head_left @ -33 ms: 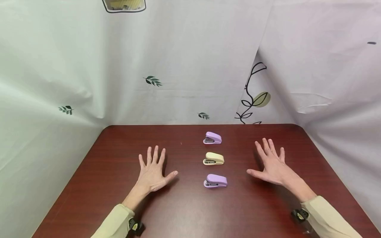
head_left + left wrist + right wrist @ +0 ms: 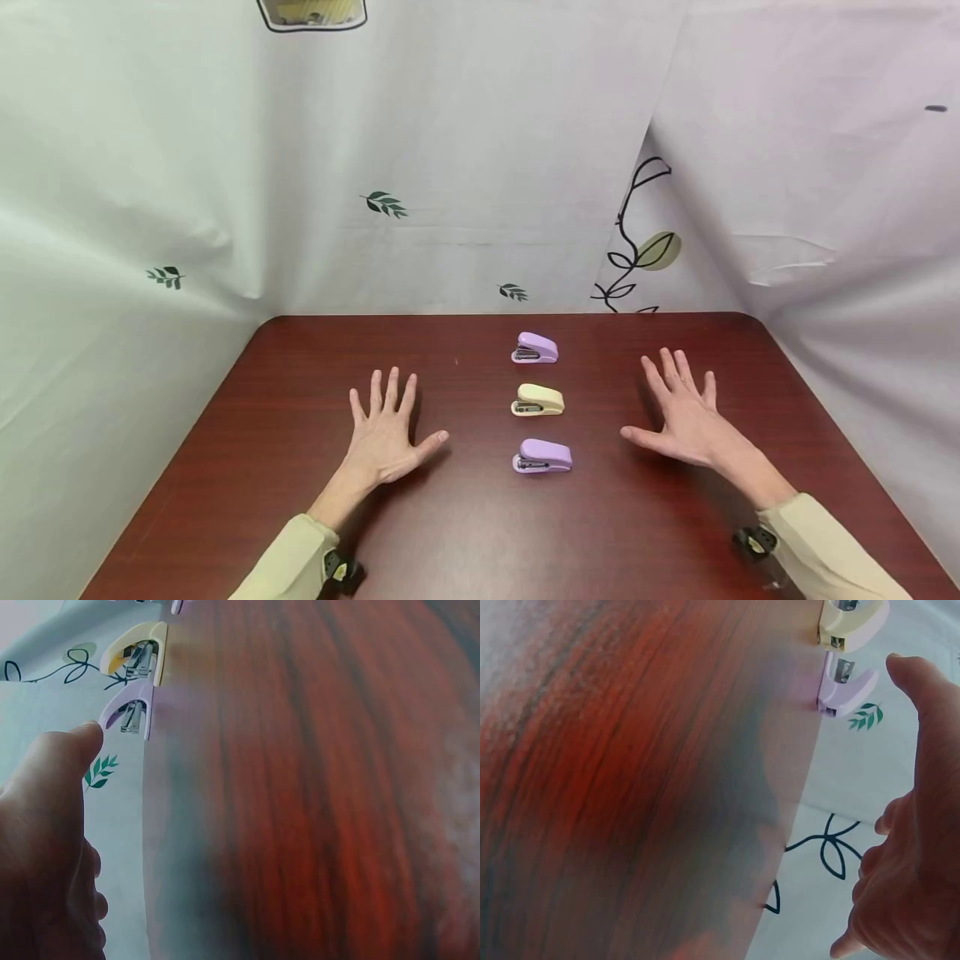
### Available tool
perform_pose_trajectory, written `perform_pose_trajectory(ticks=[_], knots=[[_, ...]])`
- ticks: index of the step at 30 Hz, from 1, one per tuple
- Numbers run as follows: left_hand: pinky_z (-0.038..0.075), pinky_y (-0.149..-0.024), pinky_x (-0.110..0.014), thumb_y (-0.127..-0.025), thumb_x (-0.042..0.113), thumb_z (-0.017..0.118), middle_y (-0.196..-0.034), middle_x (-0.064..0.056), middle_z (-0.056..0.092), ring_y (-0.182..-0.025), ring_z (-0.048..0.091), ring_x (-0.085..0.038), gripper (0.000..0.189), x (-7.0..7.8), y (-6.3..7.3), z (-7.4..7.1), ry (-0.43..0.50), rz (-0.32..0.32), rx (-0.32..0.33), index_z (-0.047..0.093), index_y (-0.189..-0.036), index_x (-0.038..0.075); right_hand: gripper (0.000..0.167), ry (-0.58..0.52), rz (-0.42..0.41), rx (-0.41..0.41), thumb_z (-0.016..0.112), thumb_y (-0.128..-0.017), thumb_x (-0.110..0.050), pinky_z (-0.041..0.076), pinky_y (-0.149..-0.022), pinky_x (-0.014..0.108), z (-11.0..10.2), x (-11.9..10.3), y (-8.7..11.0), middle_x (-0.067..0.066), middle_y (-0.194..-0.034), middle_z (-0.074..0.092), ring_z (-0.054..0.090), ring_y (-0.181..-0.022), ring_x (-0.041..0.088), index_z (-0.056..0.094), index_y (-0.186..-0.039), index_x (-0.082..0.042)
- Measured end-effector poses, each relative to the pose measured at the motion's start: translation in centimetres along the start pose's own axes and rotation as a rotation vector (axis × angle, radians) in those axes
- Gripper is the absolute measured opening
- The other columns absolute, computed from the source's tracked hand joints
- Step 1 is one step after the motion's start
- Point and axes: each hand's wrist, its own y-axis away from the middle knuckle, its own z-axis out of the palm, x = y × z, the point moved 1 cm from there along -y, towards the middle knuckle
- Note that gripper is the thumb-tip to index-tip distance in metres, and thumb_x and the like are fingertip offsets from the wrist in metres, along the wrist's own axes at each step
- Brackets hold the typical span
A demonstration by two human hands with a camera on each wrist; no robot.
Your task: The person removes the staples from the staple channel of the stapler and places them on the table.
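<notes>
Head view: we find the left hand (image 2: 384,437) released, its fingers straight and spread and its thumb angled inward. We find the right hand (image 2: 686,425) in the same condition, fingers fanned and thumb directed inward. We cannot tell whether either palm touches the tabletop (image 2: 465,533) beneath.

Between the hands, well apart from both, we locate three staplers in a row running away from the person: the near lilac stapler (image 2: 545,455), the pale yellow stapler (image 2: 540,397) and the far lilac stapler (image 2: 536,346). We note that each rests on its base, separate from its neighbour, with metal parts exposed at the left end.

Behind the hands, we see a dark device (image 2: 345,573) at the left wrist and pale sleeves (image 2: 288,562) on both arms. Beyond the reddish-brown tabletop, we see a white sheet (image 2: 480,125) printed with leaf sprigs (image 2: 386,204).
</notes>
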Motion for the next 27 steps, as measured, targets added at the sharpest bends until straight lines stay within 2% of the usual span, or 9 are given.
perform_pose_trajectory(ticks=[4,7,9,12,13,15,20,24,27], knots=[[-0.002,-0.108,-0.070,-0.085,0.070,0.056,-0.162,-0.025,0.014,-0.148,0.001,-0.045,0.102,0.0,-0.4,0.2,0.023,-0.002,0.007,0.027,-0.156,0.002,0.108,-0.004,-0.017,0.013,0.072,-0.081,-0.060,0.001,-0.102,0.077,0.1,0.0,-0.5,0.035,-0.158,0.011,-0.002,-0.148,0.045,0.025,-0.154,0.005],[0.010,-0.110,-0.067,-0.088,0.058,0.061,-0.158,-0.027,0.025,-0.146,0.016,-0.047,0.090,0.0,-1.2,0.4,0.092,0.007,0.055,0.037,-0.151,-0.002,0.096,0.000,-0.084,0.068,0.075,-0.083,-0.048,0.014,-0.106,0.072,0.3,-0.1,-1.3,0.036,-0.153,0.026,0.018,-0.144,0.048,0.034,-0.148,0.010],[0.026,-0.108,-0.062,-0.090,0.045,0.066,-0.148,-0.025,0.043,-0.139,0.036,-0.044,0.072,0.1,-2.3,0.4,0.187,0.004,0.099,0.051,-0.141,-0.004,0.077,-0.017,-0.140,0.124,0.076,-0.085,-0.035,0.032,-0.102,0.063,0.4,-0.4,-2.4,0.034,-0.140,0.048,0.045,-0.130,0.046,0.048,-0.139,0.011],[0.046,-0.094,-0.053,-0.089,0.024,0.070,-0.122,-0.018,0.067,-0.116,0.060,-0.037,0.041,0.8,-4.9,0.6,0.357,0.012,0.157,0.067,-0.121,-0.002,0.041,-0.106,-0.216,0.195,0.074,-0.086,-0.014,0.053,-0.080,0.050,0.8,-1.1,-5.0,0.024,-0.107,0.070,0.069,-0.094,0.035,0.064,-0.118,0.010],[0.049,-0.089,-0.050,-0.089,0.020,0.070,-0.113,-0.015,0.070,-0.107,0.065,-0.034,0.033,1.2,-5.9,0.7,0.419,0.009,0.162,0.070,-0.115,-0.001,0.032,-0.148,-0.230,0.207,0.073,-0.086,-0.009,0.056,-0.073,0.047,0.9,-1.4,-6.0,0.020,-0.098,0.072,0.071,-0.085,0.031,0.067,-0.113,0.008],[0.052,-0.084,-0.045,-0.089,0.014,0.071,-0.101,-0.010,0.073,-0.094,0.069,-0.028,0.024,2.0,-8.1,1.2,0.519,-0.002,0.161,0.073,-0.109,0.000,0.023,-0.226,-0.231,0.199,0.072,-0.087,-0.004,0.056,-0.069,0.043,1.3,-2.2,-8.1,0.014,-0.091,0.073,0.071,-0.078,0.026,0.069,-0.108,0.006],[0.053,-0.080,-0.037,-0.086,0.009,0.074,-0.094,-0.010,0.073,-0.085,0.068,-0.023,0.025,4.8,-12.6,3.3,0.655,-0.019,0.116,0.072,-0.108,-0.002,0.024,-0.297,-0.236,0.145,0.071,-0.087,-0.003,0.054,-0.079,0.044,2.5,-4.4,-12.3,0.015,-0.101,0.069,0.068,-0.090,0.029,0.068,-0.109,0.006],[0.051,-0.082,-0.036,-0.083,0.010,0.078,-0.100,-0.011,0.070,-0.091,0.066,-0.024,0.031,6.7,-14.5,4.8,0.665,0.002,0.089,0.071,-0.112,0.001,0.029,-0.291,-0.211,0.116,0.072,-0.086,-0.003,0.048,-0.087,0.048,3.4,-5.6,-14.3,0.017,-0.107,0.062,0.060,-0.099,0.034,0.067,-0.114,0.003],[0.050,-0.083,-0.036,-0.080,0.009,0.080,-0.101,-0.011,0.068,-0.092,0.064,-0.025,0.032,7.4,-15.3,5.5,0.662,0.029,0.081,0.071,-0.110,0.002,0.034,-0.281,-0.210,0.083,0.072,-0.085,-0.002,0.045,-0.088,0.050,4.0,-6.1,-15.0,0.018,-0.110,0.059,0.056,-0.100,0.036,0.065,-0.118,0.002]])
